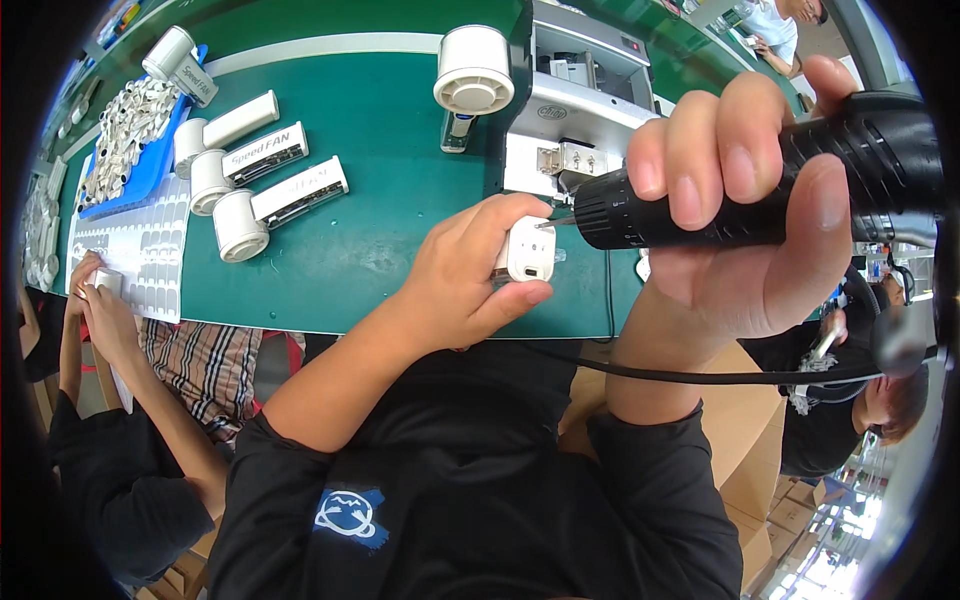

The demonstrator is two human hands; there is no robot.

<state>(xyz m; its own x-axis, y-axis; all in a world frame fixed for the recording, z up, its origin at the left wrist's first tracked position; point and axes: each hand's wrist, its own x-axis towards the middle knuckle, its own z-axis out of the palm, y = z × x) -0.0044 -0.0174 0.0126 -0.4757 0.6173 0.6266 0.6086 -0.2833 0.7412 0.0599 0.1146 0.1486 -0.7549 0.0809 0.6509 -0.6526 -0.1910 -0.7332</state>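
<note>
My left hand [470, 265] is closed round a white handheld fan [528, 250], its end face with a small port turned up. In my right hand [740, 190] is a black electric screwdriver [650, 212], held sideways with fingers wrapped round its body. The thin bit points left and its tip meets the fan's end face near one edge; whether it sits in a screw I cannot tell. Just beyond my hands stands a grey metal screw feeder [580, 110]. The rest of the fan is mostly hidden by my left hand.
Several white handheld fans [240, 227] lie at the left of the green table [380, 120]; another fan [474, 70] stands behind. A blue tray [172, 135] holds many small white parts. A black cable [700, 377] crosses near my right forearm. A co-worker's hands [100, 290] work at the left.
</note>
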